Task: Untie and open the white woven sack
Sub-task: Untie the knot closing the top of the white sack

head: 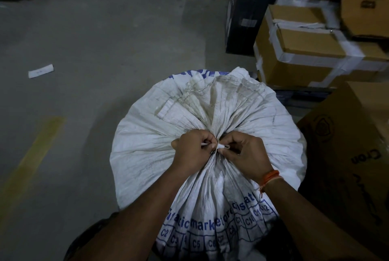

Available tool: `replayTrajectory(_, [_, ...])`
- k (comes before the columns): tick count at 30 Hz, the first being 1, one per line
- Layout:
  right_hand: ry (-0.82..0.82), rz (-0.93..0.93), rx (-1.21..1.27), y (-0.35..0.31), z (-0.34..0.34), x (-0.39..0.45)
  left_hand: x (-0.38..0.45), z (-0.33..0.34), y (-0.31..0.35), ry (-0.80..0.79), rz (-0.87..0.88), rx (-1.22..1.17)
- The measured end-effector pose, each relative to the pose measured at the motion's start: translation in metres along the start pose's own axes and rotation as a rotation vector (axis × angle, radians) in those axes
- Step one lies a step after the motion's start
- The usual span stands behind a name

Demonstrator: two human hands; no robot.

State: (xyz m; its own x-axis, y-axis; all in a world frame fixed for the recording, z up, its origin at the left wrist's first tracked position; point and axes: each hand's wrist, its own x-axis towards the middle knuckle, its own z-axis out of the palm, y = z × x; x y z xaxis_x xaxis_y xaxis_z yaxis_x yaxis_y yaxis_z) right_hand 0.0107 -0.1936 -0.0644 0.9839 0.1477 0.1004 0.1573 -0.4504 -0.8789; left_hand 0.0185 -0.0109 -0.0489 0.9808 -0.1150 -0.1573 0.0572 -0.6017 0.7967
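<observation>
A full white woven sack (147,142) with blue print stands on the floor in front of me, its mouth gathered into tight pleats at the middle. A thin white tie (220,146) binds the gathered neck. My left hand (192,151) pinches one end of the tie just left of the knot. My right hand (246,153), with an orange thread on its wrist, pinches the other end just right of the knot. The loose top of the sack fans out beyond the hands. The knot itself is mostly hidden between my fingers.
Brown cardboard boxes (305,50) taped in white are stacked at the right, close behind the sack, with a dark box (244,12) beyond them. A large carton (347,145) stands at the right edge. A white paper scrap (41,70) lies on the grey concrete floor (94,39).
</observation>
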Motion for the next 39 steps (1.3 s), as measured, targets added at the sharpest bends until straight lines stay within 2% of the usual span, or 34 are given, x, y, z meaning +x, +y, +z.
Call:
replayTrajectory(11, [-0.008,0.018,-0.003,0.000,-0.001,0.002,0.003,-0.015,-0.005,-0.095,0.003,-0.006])
replayTrajectory(39, [0.008,-0.013,0.015,-0.002,-0.001,0.000,0.004,-0.005,-0.005,-0.064,-0.010,-0.022])
